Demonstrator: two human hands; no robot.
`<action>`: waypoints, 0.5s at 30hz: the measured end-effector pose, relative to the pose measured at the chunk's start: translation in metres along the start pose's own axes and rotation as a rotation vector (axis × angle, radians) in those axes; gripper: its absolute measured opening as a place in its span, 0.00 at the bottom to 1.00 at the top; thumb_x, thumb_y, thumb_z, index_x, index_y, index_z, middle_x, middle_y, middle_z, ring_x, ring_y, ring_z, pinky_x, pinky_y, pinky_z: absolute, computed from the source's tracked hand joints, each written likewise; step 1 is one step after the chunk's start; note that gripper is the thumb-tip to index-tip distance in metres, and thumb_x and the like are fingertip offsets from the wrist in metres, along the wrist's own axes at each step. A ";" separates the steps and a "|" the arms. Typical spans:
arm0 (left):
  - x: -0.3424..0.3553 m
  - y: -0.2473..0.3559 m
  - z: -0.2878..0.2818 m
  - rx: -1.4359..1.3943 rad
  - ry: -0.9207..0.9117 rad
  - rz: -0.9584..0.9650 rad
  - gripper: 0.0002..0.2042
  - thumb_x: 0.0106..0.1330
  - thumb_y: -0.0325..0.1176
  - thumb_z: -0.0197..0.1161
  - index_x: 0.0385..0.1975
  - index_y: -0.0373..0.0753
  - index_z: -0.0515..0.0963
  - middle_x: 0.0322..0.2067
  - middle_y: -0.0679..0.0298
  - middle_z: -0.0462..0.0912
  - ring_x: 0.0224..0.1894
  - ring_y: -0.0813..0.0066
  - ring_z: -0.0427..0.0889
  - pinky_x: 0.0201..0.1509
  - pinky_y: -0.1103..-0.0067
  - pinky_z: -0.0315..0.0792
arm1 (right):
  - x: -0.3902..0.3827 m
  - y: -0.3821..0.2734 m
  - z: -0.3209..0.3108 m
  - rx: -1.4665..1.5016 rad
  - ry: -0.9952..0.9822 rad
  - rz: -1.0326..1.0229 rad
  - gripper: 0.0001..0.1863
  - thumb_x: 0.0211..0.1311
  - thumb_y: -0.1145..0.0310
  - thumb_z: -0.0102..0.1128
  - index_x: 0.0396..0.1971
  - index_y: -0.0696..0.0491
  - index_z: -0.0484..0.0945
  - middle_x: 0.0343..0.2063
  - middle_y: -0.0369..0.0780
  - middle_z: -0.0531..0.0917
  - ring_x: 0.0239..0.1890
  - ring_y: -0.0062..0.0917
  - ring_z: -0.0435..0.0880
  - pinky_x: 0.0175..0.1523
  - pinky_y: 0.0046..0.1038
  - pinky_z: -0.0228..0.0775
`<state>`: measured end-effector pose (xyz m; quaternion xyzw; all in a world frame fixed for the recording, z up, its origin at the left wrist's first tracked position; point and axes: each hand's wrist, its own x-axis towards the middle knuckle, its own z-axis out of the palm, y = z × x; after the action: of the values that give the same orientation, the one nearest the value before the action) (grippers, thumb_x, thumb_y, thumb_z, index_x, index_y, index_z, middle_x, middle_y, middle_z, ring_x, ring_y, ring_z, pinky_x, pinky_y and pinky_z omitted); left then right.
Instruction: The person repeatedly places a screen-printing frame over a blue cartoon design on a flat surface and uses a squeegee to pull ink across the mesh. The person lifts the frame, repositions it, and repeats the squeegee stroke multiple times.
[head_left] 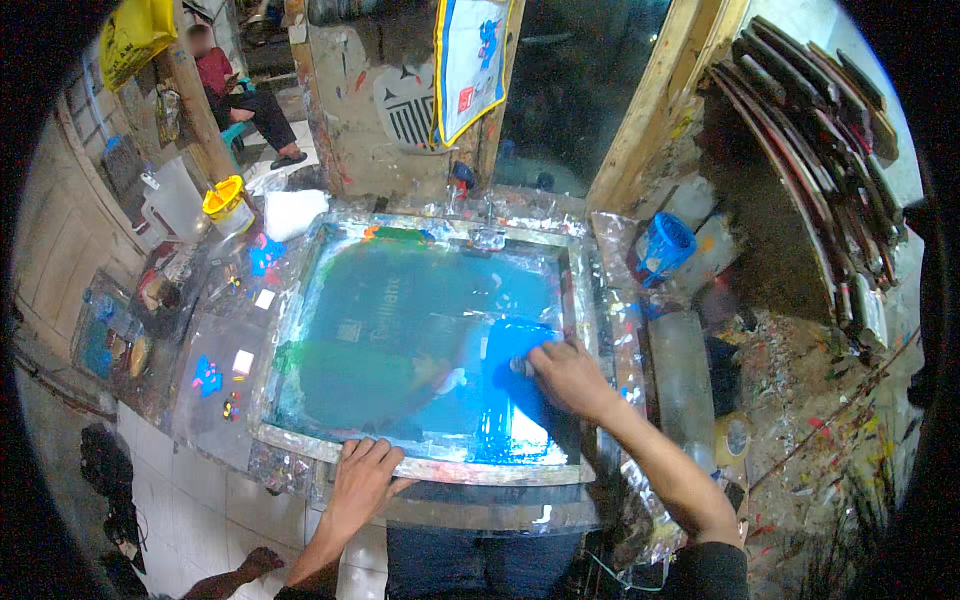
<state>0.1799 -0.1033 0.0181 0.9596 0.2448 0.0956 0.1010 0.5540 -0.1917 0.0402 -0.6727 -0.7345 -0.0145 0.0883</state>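
A screen-printing frame [470, 470] with a wooden border lies on the paint-stained table. Its mesh [400, 300] is teal, with pale lettering near the middle. Wet bright blue ink [515, 430] covers the right front part of the mesh. My left hand [365, 475] rests on the frame's front bar, with the fingers curled over it. My right hand [568, 375] is closed, low over the right side of the mesh, at the blue ink. It grips something smeared blue; its kind is hidden by the fingers and ink.
Left of the frame lie printed blue patches [207, 375] and white squares [243, 362]. A yellow bucket [230, 205] and white cloth [295, 213] are behind them. A blue bucket [665, 250] stands right; stacked frames [820, 170] lean beyond. A person [215, 85] sits at the back left.
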 end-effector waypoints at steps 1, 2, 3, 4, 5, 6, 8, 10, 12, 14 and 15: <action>0.000 0.001 -0.002 -0.021 0.003 -0.011 0.19 0.55 0.47 0.75 0.40 0.41 0.80 0.36 0.63 0.76 0.44 0.63 0.75 0.51 0.67 0.64 | 0.011 0.006 0.000 0.020 0.051 0.021 0.11 0.68 0.67 0.55 0.49 0.49 0.75 0.39 0.43 0.81 0.47 0.43 0.83 0.55 0.47 0.73; 0.000 0.002 -0.004 -0.042 -0.002 -0.009 0.20 0.55 0.46 0.75 0.40 0.41 0.80 0.36 0.62 0.75 0.45 0.62 0.75 0.52 0.66 0.64 | 0.013 0.007 -0.004 0.082 0.002 -0.008 0.15 0.68 0.68 0.56 0.52 0.51 0.74 0.41 0.46 0.82 0.47 0.46 0.84 0.50 0.48 0.77; 0.000 0.002 -0.004 -0.047 -0.007 -0.022 0.20 0.55 0.46 0.76 0.41 0.41 0.80 0.37 0.62 0.75 0.45 0.62 0.75 0.52 0.65 0.64 | 0.017 0.008 -0.008 0.081 -0.114 0.020 0.16 0.67 0.67 0.56 0.53 0.51 0.74 0.41 0.47 0.82 0.46 0.47 0.84 0.49 0.49 0.77; 0.000 0.002 -0.004 -0.055 -0.012 -0.034 0.20 0.55 0.45 0.76 0.41 0.41 0.80 0.37 0.62 0.75 0.45 0.61 0.75 0.52 0.65 0.64 | 0.022 0.011 -0.014 0.095 -0.273 0.040 0.17 0.67 0.67 0.57 0.54 0.51 0.74 0.41 0.47 0.83 0.46 0.48 0.85 0.48 0.50 0.78; 0.000 0.002 -0.004 -0.065 -0.017 -0.049 0.20 0.55 0.45 0.76 0.42 0.41 0.80 0.37 0.62 0.75 0.45 0.61 0.75 0.52 0.65 0.64 | 0.022 0.010 -0.019 0.102 -0.476 0.075 0.18 0.67 0.67 0.57 0.55 0.51 0.74 0.41 0.48 0.83 0.46 0.48 0.85 0.47 0.51 0.79; 0.000 0.000 -0.003 -0.096 -0.035 -0.056 0.21 0.54 0.45 0.76 0.43 0.40 0.80 0.38 0.61 0.75 0.46 0.59 0.75 0.53 0.63 0.64 | 0.032 0.016 -0.024 0.099 -0.608 0.101 0.16 0.68 0.66 0.57 0.54 0.52 0.73 0.40 0.51 0.83 0.42 0.52 0.86 0.44 0.52 0.79; 0.001 -0.003 -0.001 -0.152 -0.082 -0.071 0.23 0.53 0.44 0.75 0.46 0.39 0.80 0.40 0.58 0.76 0.48 0.54 0.75 0.56 0.60 0.65 | 0.049 0.024 -0.027 0.154 -0.255 0.081 0.14 0.68 0.67 0.55 0.52 0.52 0.72 0.40 0.52 0.83 0.41 0.53 0.86 0.45 0.52 0.79; 0.002 -0.004 0.000 -0.128 -0.038 -0.024 0.23 0.53 0.44 0.75 0.46 0.40 0.80 0.41 0.58 0.77 0.49 0.54 0.75 0.57 0.59 0.65 | 0.063 0.030 -0.022 0.172 -0.131 0.126 0.12 0.68 0.69 0.53 0.50 0.52 0.71 0.39 0.53 0.83 0.40 0.55 0.85 0.45 0.52 0.78; 0.002 -0.003 0.000 -0.107 -0.044 -0.033 0.23 0.53 0.42 0.76 0.46 0.40 0.80 0.41 0.59 0.77 0.49 0.55 0.75 0.57 0.60 0.65 | 0.064 0.029 -0.013 0.221 -0.135 0.175 0.11 0.67 0.71 0.52 0.48 0.53 0.70 0.39 0.54 0.83 0.40 0.55 0.85 0.45 0.53 0.77; 0.000 -0.001 0.000 -0.113 -0.071 -0.089 0.21 0.52 0.40 0.77 0.45 0.41 0.81 0.40 0.61 0.77 0.49 0.58 0.75 0.58 0.63 0.65 | 0.048 0.019 -0.004 0.274 -0.186 0.184 0.12 0.66 0.73 0.51 0.48 0.53 0.70 0.37 0.53 0.83 0.41 0.55 0.84 0.45 0.53 0.76; 0.000 -0.001 0.000 -0.118 -0.090 -0.101 0.22 0.51 0.40 0.78 0.45 0.40 0.81 0.40 0.60 0.78 0.49 0.57 0.76 0.58 0.62 0.65 | 0.033 0.010 -0.002 0.295 -0.201 0.197 0.12 0.65 0.74 0.50 0.48 0.53 0.70 0.36 0.52 0.82 0.41 0.55 0.84 0.45 0.54 0.76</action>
<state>0.1797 -0.1028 0.0179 0.9417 0.2819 0.0613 0.1729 0.5619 -0.1588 0.0456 -0.7190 -0.6646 0.1690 0.1131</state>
